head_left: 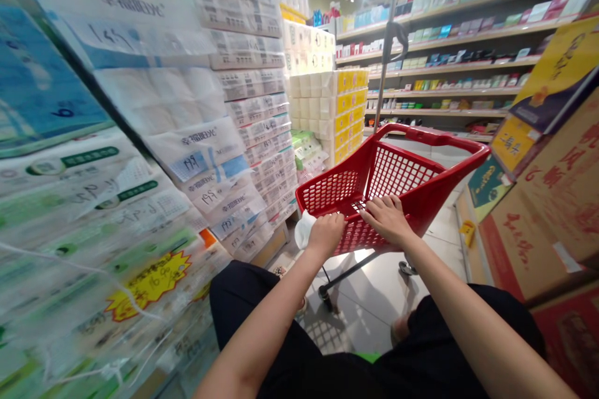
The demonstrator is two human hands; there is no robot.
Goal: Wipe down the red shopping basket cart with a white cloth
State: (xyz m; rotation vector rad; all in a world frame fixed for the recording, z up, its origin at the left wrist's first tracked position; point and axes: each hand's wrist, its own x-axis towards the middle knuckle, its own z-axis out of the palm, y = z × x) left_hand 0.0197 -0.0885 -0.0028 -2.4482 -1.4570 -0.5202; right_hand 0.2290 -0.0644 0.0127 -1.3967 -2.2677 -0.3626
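A red plastic shopping cart [425, 199] with perforated sides stands in the aisle, its basket bare where it shows. My left hand [327, 234] is closed, its fingers wrapped over the cart's near rim, with a white cloth or tissue [304, 229] bunched beside it. Farther right along the same rim, my right hand [386, 218] has its fingers curled over the edge. The white item hangs at the cart's left corner; whether my left hand also grips it is unclear.
Tall stacks of wrapped tissue packs [253, 75] line the left side. Cardboard boxes [538, 230] are piled at the right. Shelves of small goods [458, 62] and a metal pole [386, 50] stand beyond the cart. White floor tiles [360, 318] show beneath it.
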